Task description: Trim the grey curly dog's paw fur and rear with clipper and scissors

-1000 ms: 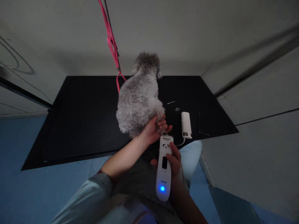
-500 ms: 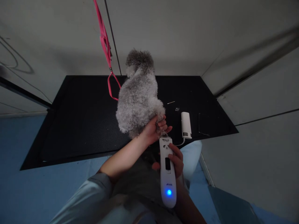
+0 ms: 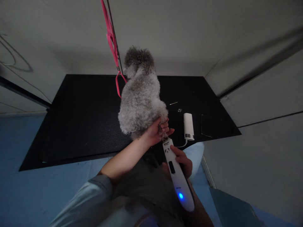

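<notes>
A small grey curly-haired dog (image 3: 140, 97) sits on a black table (image 3: 78, 119), facing away from me. My left hand (image 3: 157, 130) is closed round its rear paw at the table's near edge. My right hand (image 3: 181, 159) grips a white electric clipper (image 3: 177, 175) with a blue light lit near its tail. The clipper's head points up at the held paw and touches or nearly touches it.
A pink leash (image 3: 111, 41) runs from above down to the dog's neck, beside a thin dark pole. A white oblong device (image 3: 188, 126) with a cable lies on the table to the right of the dog. Grey walls surround the table; the floor is blue.
The clipper's tail has swung to the right, so it now lies tilted instead of upright. The dog's head has shifted slightly and the leash has swayed. My left hand keeps hold of the paw.
</notes>
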`<state>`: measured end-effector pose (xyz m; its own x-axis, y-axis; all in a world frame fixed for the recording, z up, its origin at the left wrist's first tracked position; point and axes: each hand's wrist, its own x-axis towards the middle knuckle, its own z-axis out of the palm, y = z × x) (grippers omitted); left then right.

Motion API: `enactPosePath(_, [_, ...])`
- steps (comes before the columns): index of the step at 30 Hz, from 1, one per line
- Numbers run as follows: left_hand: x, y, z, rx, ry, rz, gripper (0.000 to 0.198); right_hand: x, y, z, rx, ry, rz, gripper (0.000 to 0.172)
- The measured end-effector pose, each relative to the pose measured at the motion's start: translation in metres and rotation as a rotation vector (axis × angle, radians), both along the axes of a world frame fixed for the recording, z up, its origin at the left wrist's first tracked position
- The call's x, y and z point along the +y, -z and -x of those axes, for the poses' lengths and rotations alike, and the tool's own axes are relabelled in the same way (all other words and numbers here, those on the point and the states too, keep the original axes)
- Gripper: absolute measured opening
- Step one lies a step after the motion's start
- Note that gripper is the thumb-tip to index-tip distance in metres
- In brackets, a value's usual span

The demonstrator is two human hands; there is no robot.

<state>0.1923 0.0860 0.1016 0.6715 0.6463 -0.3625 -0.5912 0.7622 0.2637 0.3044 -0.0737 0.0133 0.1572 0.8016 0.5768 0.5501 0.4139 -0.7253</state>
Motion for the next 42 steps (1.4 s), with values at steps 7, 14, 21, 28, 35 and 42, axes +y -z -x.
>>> enactPosePath(7, [0.001,-0.001,0.001,0.012,0.028,-0.001,0.033,0.019,-0.030,0.006,0.265,0.010,-0.032,0.032])
enactPosePath(14, [0.004,0.000,0.005,-0.005,0.008,-0.012,0.031,0.022,-0.015,-0.013,0.521,-0.113,0.198,0.034])
enactPosePath(21, [0.005,0.000,0.004,0.043,-0.007,0.016,0.028,0.000,-0.039,-0.016,0.048,-0.096,0.057,0.037])
enactPosePath(28, [0.006,0.009,0.002,0.066,-0.028,0.005,0.031,0.002,-0.049,-0.012,-0.241,-0.182,0.106,0.045])
enactPosePath(35, [0.002,0.018,0.003,0.101,-0.004,-0.049,0.026,0.009,-0.053,-0.007,-0.220,-0.246,0.199,0.039])
enactPosePath(42, [-0.008,0.029,0.003,0.192,0.051,-0.095,0.021,0.010,-0.060,-0.017,-0.158,-0.398,0.450,0.035])
